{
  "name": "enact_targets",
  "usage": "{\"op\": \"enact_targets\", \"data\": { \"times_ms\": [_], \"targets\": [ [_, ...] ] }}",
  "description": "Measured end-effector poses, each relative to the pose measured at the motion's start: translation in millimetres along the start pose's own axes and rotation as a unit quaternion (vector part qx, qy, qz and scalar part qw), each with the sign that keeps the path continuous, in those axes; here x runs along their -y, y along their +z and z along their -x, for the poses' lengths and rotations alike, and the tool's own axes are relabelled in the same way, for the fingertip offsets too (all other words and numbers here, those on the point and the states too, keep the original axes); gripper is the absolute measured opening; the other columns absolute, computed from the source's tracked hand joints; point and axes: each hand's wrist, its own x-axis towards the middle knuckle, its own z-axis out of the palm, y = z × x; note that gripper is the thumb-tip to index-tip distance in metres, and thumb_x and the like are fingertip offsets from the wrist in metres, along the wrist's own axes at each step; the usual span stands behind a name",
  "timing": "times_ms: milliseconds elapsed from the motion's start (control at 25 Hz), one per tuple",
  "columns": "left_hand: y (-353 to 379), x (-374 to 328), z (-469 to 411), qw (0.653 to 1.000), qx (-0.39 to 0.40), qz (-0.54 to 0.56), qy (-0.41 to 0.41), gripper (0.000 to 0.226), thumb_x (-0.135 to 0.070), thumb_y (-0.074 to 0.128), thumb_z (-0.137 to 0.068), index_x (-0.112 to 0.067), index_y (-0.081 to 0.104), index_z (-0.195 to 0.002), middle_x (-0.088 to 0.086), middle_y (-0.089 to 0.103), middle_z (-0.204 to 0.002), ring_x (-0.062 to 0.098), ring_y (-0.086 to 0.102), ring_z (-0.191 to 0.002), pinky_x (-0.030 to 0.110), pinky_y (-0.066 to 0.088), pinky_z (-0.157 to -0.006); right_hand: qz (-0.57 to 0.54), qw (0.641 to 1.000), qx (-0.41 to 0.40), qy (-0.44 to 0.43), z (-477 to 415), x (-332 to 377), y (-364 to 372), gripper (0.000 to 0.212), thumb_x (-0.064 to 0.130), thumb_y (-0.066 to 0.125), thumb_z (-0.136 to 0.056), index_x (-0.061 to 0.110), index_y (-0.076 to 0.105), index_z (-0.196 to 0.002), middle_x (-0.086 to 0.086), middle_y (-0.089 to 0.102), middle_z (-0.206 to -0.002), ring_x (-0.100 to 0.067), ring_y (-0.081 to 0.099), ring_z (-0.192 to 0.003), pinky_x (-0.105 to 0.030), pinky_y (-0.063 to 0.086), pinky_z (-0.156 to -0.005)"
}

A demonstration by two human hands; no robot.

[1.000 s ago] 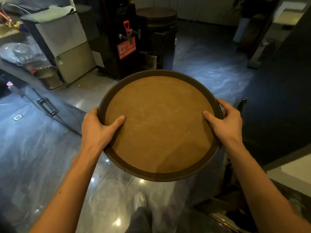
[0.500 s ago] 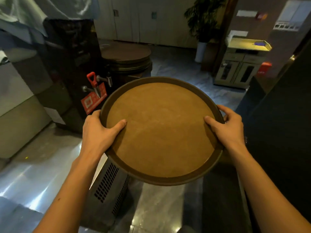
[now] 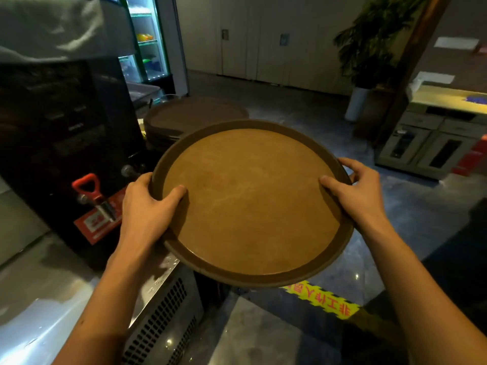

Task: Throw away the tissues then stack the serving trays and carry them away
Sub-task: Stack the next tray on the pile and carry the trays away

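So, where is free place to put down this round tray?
The tray is held by left hand and right hand. Free: top of the tray stack just behind it. Crowded: steel counter beside the black dispenser.

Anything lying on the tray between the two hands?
No. In the head view the tray is bare between the left hand and right hand.

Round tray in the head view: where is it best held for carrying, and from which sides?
Hold the round tray by its raised dark rim at two opposite points, coming in from left and right, as the left hand and right hand do now: thumbs on top, fingers wrapped under. It is wide, flat and has no handles, so a balanced two-sided hold probably keeps it level.
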Motion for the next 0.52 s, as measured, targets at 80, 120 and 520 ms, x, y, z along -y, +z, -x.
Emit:
{"op": "enact_targets", "data": {
  "times_ms": [80,120,520],
  "targets": [
    [23,-10,-27,0.999,-0.039,0.028,-0.011,0.065,-0.055,0.067,-0.074,-0.021,0.056,-0.128,0.000,0.064,-0.115,0.019,0.064,-0.101,0.045,0.056,-0.083,0.000,0.999,0.032,-0.024,-55,5,16,0.063,0.029,0.076,-0.081,0.024,0.052,-0.138,0.006,0.055,-0.109,-0.011,0.054,-0.091,-0.029,0.047,-0.076],
    [31,-14,-39,0.997,-0.060,0.039,-0.019,0.057,-0.048,0.068,-0.079,-0.020,0.058,-0.126,0.000,0.065,-0.113,0.017,0.065,-0.098,0.042,0.057,-0.081,0.004,0.998,0.046,-0.035,-78,9,25,0.063,0.029,0.076,-0.081,0.023,0.051,-0.138,0.003,0.057,-0.115,-0.010,0.053,-0.093,-0.029,0.046,-0.077],
    [90,-4,-189,0.973,-0.177,0.117,-0.094,0.035,-0.037,0.066,-0.080,-0.026,0.063,-0.113,0.000,0.065,-0.106,0.015,0.066,-0.088,0.032,0.056,-0.065,0.046,0.984,0.158,-0.072,-278,34,158,0.062,0.036,0.073,-0.083,0.019,0.050,-0.138,-0.010,0.053,-0.137,-0.027,0.054,-0.118,-0.035,0.044,-0.084]
  ]
}}
